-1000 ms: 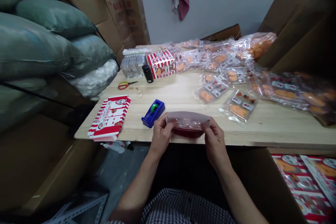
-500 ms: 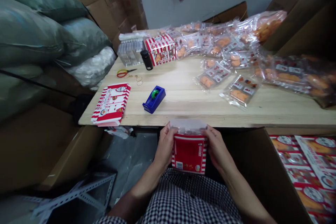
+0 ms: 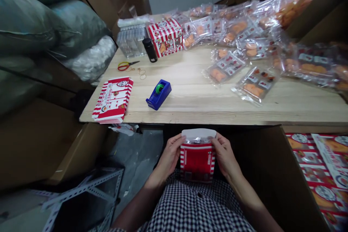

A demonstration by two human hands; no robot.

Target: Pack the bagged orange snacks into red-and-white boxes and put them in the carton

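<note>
Between my two hands is a red-and-white striped carton (image 3: 197,163), held over my lap just below the table edge. Its white top flap (image 3: 199,133) stands up, and clear plastic shows in the opening beneath it. My left hand (image 3: 172,150) pinches the carton's upper left corner. At the upper right corner, my right hand (image 3: 223,149) grips it with thumb and fingers. The carton's red printed panel faces me.
On the table (image 3: 187,107) are a blue tape dispenser (image 3: 160,94), flat cartons (image 3: 113,99), scissors (image 3: 127,65), a black bottle (image 3: 150,50), an upright carton (image 3: 166,38) and several plastic packets (image 3: 252,85). An open cardboard box (image 3: 296,174) holds packed cartons at right.
The view has shifted, so the table sits slightly higher in it. The carton is a little lower against the table edge, and its flap shows more fully. Both hands keep their hold.
</note>
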